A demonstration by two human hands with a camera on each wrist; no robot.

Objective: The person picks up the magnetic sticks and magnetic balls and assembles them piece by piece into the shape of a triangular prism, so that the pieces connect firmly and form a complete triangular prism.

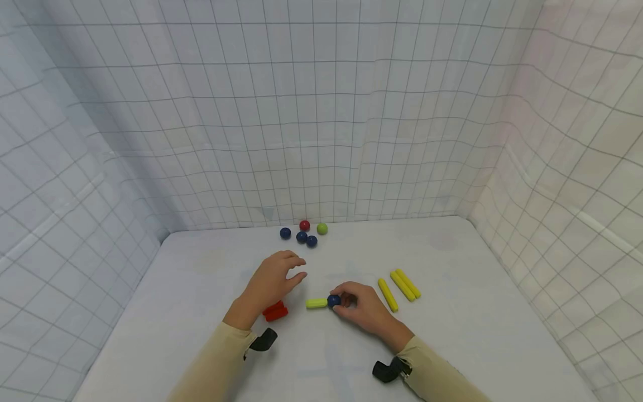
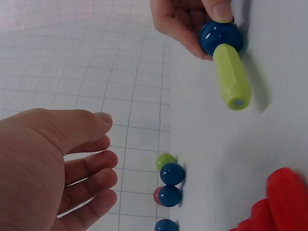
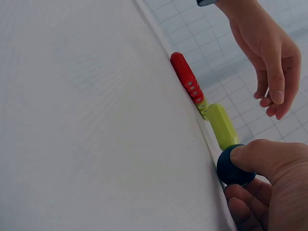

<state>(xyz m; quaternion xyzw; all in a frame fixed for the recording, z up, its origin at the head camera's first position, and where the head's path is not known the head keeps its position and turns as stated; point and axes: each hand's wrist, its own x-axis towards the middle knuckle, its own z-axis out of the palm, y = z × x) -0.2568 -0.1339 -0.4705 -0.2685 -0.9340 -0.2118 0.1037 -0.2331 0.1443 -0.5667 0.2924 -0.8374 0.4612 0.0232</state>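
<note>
My right hand (image 1: 365, 310) pinches a dark blue ball (image 1: 334, 301) between thumb and fingers, low over the white table. A lime-green magnetic rod (image 1: 316, 303) sticks out from the ball toward the left; in the left wrist view its free end (image 2: 238, 102) shows a small metal tip. My left hand (image 1: 273, 279) hovers left of the rod, holding nothing, its fingers loosely bent and thumb apart. Red rods (image 1: 276, 314) lie beside the left wrist, partly hidden by it in the head view. The right wrist view shows lime-green rod ends (image 3: 204, 109) beside the red rods.
At the table's back lie several blue balls (image 1: 285, 233), a red ball (image 1: 304, 225) and a green ball (image 1: 322, 229). Three yellow rods (image 1: 388, 295) lie right of my right hand. Grid-patterned white sheets (image 1: 321, 123) enclose the table at the back and sides.
</note>
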